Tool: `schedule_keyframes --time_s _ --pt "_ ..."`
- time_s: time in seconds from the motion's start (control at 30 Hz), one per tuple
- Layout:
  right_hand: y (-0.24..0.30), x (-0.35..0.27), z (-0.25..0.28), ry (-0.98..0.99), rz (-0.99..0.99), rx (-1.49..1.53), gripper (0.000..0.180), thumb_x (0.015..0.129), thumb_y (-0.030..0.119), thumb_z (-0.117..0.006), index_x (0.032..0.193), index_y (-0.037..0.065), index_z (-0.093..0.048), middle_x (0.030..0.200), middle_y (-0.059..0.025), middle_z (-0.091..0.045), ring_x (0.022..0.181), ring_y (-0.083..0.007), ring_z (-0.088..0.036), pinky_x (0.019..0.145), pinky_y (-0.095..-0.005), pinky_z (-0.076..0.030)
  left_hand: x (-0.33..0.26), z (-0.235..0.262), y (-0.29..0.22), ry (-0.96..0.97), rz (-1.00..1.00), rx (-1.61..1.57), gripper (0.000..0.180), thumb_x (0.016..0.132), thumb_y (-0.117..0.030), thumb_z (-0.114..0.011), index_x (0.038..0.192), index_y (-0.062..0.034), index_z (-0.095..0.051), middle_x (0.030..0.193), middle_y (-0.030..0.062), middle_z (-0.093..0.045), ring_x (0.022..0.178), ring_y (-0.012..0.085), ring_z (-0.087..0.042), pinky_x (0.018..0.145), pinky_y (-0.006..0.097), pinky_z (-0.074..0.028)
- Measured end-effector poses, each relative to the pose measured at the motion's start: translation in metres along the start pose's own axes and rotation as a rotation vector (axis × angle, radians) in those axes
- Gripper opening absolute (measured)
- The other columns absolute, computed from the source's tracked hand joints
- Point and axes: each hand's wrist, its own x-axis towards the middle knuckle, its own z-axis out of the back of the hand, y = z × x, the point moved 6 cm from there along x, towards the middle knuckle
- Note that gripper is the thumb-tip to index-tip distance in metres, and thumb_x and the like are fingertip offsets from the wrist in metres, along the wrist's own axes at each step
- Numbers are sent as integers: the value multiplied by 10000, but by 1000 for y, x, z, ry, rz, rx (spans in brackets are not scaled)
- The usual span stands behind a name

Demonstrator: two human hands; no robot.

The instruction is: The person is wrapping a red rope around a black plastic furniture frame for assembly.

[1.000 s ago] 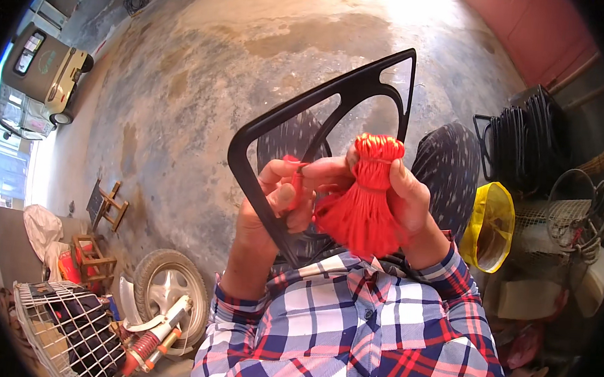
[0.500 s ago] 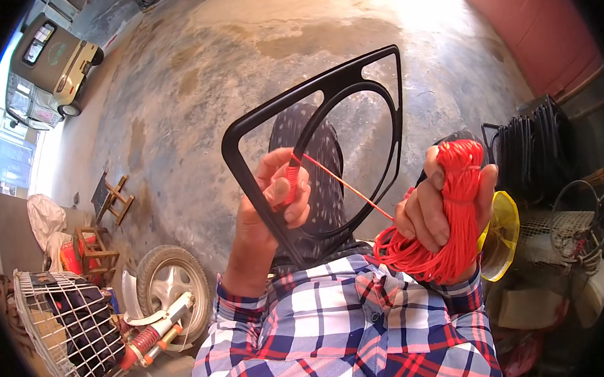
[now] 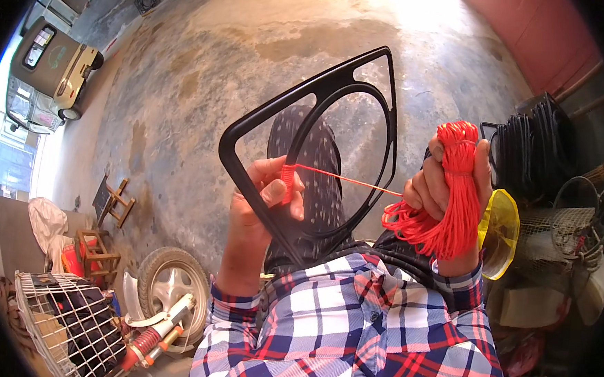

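Over the person's lap, a black frame (image 3: 279,108) with a round inner ring (image 3: 313,116) is held tilted, its upper bar slanting up to the right. At the ring's left side, a short wrapped section (image 3: 287,185) of red cord is gripped by the left hand (image 3: 268,192), its fingers bent and closed about it, while the hand is crossed by the frame's outer bar. To the right, outside the frame, a bundle of red cord (image 3: 460,198) is clasped roughly upright by the right hand (image 3: 435,188), whose fingers are curled round it; loops are left hanging at its lower left.

Between the hands, a strand (image 3: 347,179) is stretched nearly straight, from the upper end of the wrapped section down slightly to the right fingers. The ring is followed by the wrapped section's long axis, which is met by the strand nearly at a right angle. The left hand is nearer, touching it; the right is kept well apart.

By count, one held frame, one ring, one wrapped section, one taut strand, one bundle and two hands are seen; round about, one wheel (image 3: 171,285), one yellow container (image 3: 514,236) and one three-wheeled vehicle (image 3: 50,59).
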Motion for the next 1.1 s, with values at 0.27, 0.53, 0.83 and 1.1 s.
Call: schedule_keyframes --time_s 0.27,0.53,0.83,1.1 --pt "-25 11 67 -287 -28 -87 501 1023 560 -428 929 87 -563 524 -4 -430 419 -128 -359 499 -302 -330 0 -3 7 3 99 -93 353 954 -149 -659 1277 -20 -603 946 155 -660 614 164 -581 539 286 -455" --pt "-30 11 65 -291 -81 5 499 1029 548 -421 994 82 -597 532 -28 -469 427 -145 -384 549 -328 -397 5 -12 8 205 192 -222 455 1069 -321 -429 1350 19 -538 803 121 -635 506 115 -453 456 276 -348" --pt "-39 15 22 -163 -194 -313 327 915 215 -683 1164 59 -540 921 -60 -672 739 -127 -612 724 -322 -503 9 -20 8 161 264 -159 432 1073 -305 -422 1312 34 -543 704 129 -611 465 128 -448 440 279 -362" --pt "-84 39 -20 -138 -152 -438 421 795 16 -786 1113 49 -511 988 -54 -644 872 -114 -629 798 -282 -525 6 -39 3 25 216 -50 341 1022 -270 -569 1255 -21 -552 714 79 -606 503 98 -469 449 231 -361"
